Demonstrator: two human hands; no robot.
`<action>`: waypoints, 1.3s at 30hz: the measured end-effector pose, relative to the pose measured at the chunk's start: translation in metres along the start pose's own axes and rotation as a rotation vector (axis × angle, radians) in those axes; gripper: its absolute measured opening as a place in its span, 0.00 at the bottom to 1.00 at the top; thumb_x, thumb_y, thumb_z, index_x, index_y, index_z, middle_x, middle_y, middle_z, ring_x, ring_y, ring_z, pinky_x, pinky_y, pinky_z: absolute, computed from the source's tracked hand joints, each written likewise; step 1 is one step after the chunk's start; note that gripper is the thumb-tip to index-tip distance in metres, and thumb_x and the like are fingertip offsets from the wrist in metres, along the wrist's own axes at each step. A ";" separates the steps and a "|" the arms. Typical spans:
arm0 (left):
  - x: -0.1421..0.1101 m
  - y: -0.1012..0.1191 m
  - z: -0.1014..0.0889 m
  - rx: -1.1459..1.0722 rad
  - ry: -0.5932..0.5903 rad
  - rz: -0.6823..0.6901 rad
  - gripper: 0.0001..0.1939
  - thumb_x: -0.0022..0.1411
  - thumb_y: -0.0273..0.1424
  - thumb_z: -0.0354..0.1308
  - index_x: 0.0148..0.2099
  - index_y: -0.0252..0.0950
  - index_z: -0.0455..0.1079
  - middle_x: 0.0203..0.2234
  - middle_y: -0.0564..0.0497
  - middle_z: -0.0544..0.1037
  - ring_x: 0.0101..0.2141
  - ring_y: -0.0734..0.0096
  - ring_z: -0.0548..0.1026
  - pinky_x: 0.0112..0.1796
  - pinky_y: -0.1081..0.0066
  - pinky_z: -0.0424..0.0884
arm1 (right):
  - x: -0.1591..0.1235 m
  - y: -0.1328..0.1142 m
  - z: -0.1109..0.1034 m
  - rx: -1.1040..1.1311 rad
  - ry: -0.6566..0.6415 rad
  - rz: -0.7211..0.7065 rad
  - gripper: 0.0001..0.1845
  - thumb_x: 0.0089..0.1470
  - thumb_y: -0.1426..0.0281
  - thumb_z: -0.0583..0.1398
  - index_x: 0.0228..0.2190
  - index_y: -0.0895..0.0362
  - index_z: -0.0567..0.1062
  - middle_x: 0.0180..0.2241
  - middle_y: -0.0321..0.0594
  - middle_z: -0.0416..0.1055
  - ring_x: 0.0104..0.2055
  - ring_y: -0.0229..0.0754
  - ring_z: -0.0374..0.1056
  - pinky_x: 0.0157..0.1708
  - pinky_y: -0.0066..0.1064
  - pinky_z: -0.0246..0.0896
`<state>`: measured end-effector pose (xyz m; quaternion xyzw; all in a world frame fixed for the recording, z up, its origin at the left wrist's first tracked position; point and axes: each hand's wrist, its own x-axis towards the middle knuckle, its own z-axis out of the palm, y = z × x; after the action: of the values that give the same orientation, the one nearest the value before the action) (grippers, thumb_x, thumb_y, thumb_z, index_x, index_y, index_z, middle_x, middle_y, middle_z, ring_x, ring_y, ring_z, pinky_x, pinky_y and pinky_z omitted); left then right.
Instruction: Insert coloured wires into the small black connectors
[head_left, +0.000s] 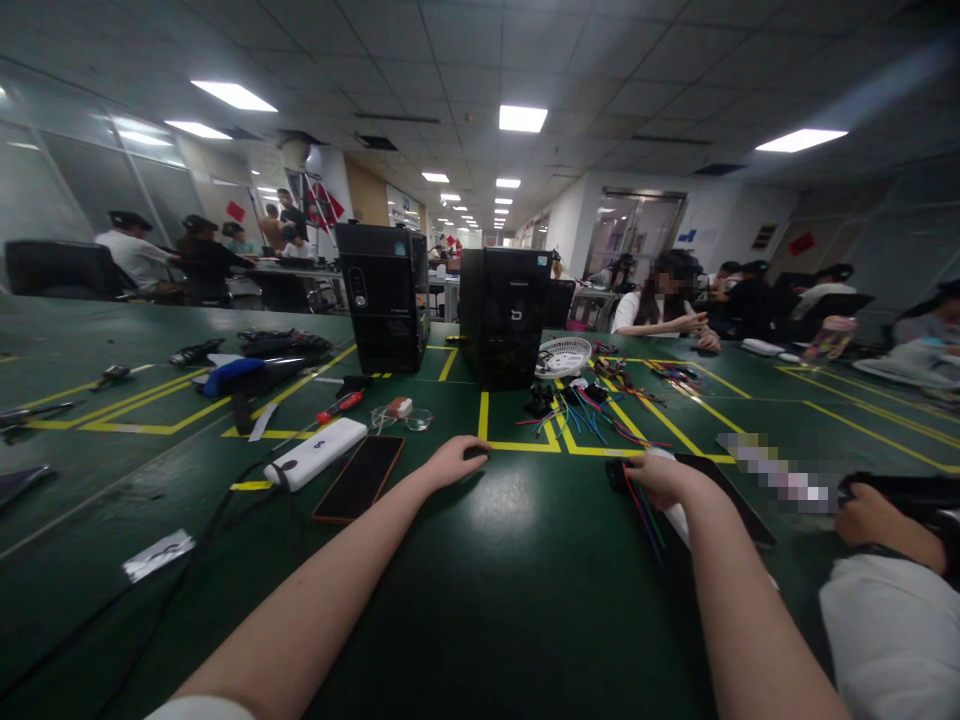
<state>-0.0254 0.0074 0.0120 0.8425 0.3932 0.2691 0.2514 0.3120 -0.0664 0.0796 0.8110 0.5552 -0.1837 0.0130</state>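
My left hand rests on the green table with its fingers stretched out, holding nothing. To its left lie a dark phone with an orange edge and a white power bank. My right hand is closed around a bundle of coloured wires, red, blue and green among them. A black connector sticks out at its left side. Beneath and beside that hand are a white object and a dark flat tablet-like slab, both partly hidden by my forearm.
Two black computer towers stand ahead. Loose wires, a white basket, glasses and a red screwdriver lie around them. A co-worker's hand is at the right. Another person sits across the table.
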 end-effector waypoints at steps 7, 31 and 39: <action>0.000 0.004 0.000 -0.019 0.028 -0.018 0.16 0.59 0.36 0.50 0.45 0.35 0.70 0.44 0.47 0.73 0.46 0.64 0.69 0.49 0.67 0.62 | -0.009 -0.079 0.043 -0.211 0.255 -0.339 0.21 0.56 0.62 0.48 0.47 0.59 0.67 0.41 0.51 0.69 0.42 0.46 0.66 0.39 0.32 0.57; 0.004 -0.006 0.007 -0.160 0.164 -0.096 0.17 0.62 0.29 0.42 0.49 0.35 0.65 0.46 0.47 0.71 0.48 0.68 0.68 0.51 0.68 0.61 | -0.033 -0.171 0.119 -0.120 0.718 -0.808 0.23 0.52 0.71 0.52 0.51 0.58 0.62 0.45 0.46 0.65 0.47 0.45 0.57 0.51 0.40 0.45; 0.005 -0.008 0.007 -0.132 0.147 -0.100 0.17 0.62 0.28 0.40 0.49 0.34 0.65 0.46 0.46 0.71 0.48 0.69 0.68 0.51 0.68 0.62 | -0.030 -0.170 0.120 -0.100 0.719 -0.840 0.23 0.53 0.73 0.51 0.52 0.58 0.62 0.47 0.46 0.65 0.49 0.45 0.56 0.52 0.41 0.43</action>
<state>-0.0222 0.0145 0.0026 0.7814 0.4335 0.3425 0.2901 0.1141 -0.0552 0.0083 0.5300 0.8083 0.1422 -0.2132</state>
